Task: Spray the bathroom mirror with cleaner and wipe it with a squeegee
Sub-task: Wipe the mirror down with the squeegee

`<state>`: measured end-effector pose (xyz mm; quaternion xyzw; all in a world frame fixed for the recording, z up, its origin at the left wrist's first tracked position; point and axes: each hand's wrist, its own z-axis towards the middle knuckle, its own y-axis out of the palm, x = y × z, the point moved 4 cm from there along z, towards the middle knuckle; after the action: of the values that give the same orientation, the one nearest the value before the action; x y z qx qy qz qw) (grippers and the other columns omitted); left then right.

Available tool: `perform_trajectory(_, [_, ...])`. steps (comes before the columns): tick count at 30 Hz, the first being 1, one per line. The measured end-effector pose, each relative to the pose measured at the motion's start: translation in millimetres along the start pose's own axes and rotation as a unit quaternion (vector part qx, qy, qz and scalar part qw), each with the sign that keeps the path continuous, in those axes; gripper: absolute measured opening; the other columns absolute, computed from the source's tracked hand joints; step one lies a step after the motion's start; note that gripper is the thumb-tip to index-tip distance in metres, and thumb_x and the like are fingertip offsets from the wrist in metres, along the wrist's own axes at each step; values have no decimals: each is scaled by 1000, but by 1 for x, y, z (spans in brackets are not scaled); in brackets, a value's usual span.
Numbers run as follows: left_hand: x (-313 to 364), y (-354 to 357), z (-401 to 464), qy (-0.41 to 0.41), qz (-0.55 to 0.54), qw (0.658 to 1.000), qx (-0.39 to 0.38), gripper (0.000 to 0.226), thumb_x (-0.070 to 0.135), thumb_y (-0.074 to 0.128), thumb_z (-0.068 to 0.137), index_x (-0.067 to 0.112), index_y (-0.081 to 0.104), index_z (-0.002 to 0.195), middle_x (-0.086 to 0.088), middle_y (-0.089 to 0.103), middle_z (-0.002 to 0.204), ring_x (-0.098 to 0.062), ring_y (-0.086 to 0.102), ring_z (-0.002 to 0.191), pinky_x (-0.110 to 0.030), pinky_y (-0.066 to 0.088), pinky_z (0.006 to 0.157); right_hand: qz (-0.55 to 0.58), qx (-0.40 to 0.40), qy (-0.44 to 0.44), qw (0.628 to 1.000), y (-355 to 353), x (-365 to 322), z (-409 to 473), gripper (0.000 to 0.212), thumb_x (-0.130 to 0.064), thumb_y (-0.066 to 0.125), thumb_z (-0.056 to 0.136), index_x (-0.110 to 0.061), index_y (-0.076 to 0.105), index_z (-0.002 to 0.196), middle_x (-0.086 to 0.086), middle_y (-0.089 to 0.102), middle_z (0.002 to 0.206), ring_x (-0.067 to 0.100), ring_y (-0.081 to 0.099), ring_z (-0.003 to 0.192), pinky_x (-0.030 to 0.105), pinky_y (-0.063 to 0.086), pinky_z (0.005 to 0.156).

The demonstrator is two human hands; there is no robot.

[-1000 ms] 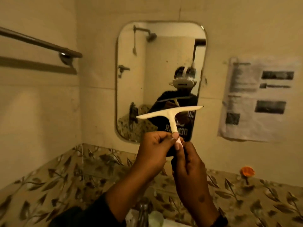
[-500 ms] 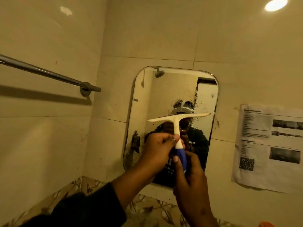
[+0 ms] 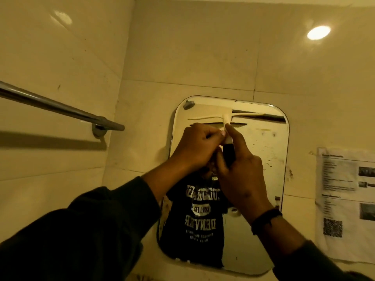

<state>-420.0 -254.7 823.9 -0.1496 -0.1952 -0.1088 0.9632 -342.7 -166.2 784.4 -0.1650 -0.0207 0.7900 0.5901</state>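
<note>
Cream-white plastic squeegee (image 3: 226,118) is held up against the top part of a bathroom mirror (image 3: 263,159), a tall rounded rectangle fixed to a tiled wall. Its long blade runs level, left to right, just below the mirror's upper edge and spans most of the glass. The handle hangs straight down from the middle of the blade, pale near the top and dark lower down.

Both hands close on that handle, directly beneath the blade. The left hand (image 3: 197,146) is curled into a loose fist with its fingertips pressed against the pale upper part of the handle. The right hand (image 3: 241,171) wraps the dark lower part, with one finger stretched up along the handle toward the blade. Neither hand is spread open; both are pinching or gripping the same tool, and they touch each other.

Whether the blade edge is actually pressed to the glass cannot be told, though it looks very close. Nearly all of the mirror lies below the blade, so a wipe from this position would most likely be a straight pull downward, toward the person.

A metal towel rail (image 3: 60,109) is on the wall to the left, and a printed paper notice (image 3: 345,199) is stuck to the right of the mirror. No spray bottle is visible.
</note>
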Motion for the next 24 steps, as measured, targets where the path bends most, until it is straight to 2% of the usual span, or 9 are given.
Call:
perform_trajectory(2, [-9,-14,10,27,-12,999,38,23,25,56,97,10,74,94,-2,73,78,-12,71,68,-28,60,64,-3,7,-6,1000,6,0,13,58,-25,54,98,-27,29,151,-8,64,72,6,62,60,17,52,59])
perform_trajectory(5, [-23,-37,28,47,-13,990,132,21,23,61,95,8,72,89,-4,71,71,-14,70,58,-27,59,56,-25,29,-5,999,11,2,30,56,-22,47,100,-24,27,152,2,63,91,15,60,77,29,53,68])
perform_trajectory(8, [-43,-58,59,19,6,973,229,16,22,64,93,12,70,83,3,68,67,-5,67,56,-15,54,52,-67,27,0,997,17,4,49,56,-20,42,101,-23,21,153,8,59,99,17,55,78,25,42,63])
perform_trajectory(10, [-61,-68,83,-26,5,960,278,9,21,67,90,16,70,84,5,70,74,-3,67,64,-20,57,62,-75,3,16,997,22,7,62,59,-20,43,100,-24,18,153,9,61,94,17,56,74,23,40,60])
perform_trajectory(12, [-74,-74,103,-59,29,950,307,8,18,67,89,15,73,92,1,72,88,-10,68,81,-25,57,77,-101,-5,9,995,27,7,69,65,-23,46,99,-26,13,154,7,61,91,17,55,72,22,37,59])
perform_trajectory(14, [-81,-77,116,-81,56,947,305,12,13,65,90,13,75,97,-3,72,95,-13,66,87,-19,51,76,-145,-5,-17,989,34,4,71,72,-27,49,99,-27,5,156,6,59,90,18,55,71,25,39,61])
perform_trajectory(18, [-92,-75,125,-98,33,956,273,15,11,63,92,11,75,99,-3,71,91,-1,59,66,-5,44,51,-213,11,-15,977,38,3,73,70,-30,45,100,-27,3,156,8,58,93,19,54,67,30,44,60])
perform_trajectory(20, [-97,-75,127,-88,39,962,257,15,16,63,93,11,75,100,-3,71,91,0,57,67,-9,43,55,-232,16,-5,972,41,7,74,70,-32,45,100,-26,2,155,9,59,96,19,52,66,29,43,59])
perform_trajectory(24, [-103,-78,128,-56,53,973,217,15,17,63,92,12,75,100,-4,72,93,-15,65,85,-22,51,73,-258,20,-8,966,48,14,73,73,-29,50,99,-24,4,156,11,60,100,19,50,65,29,41,57])
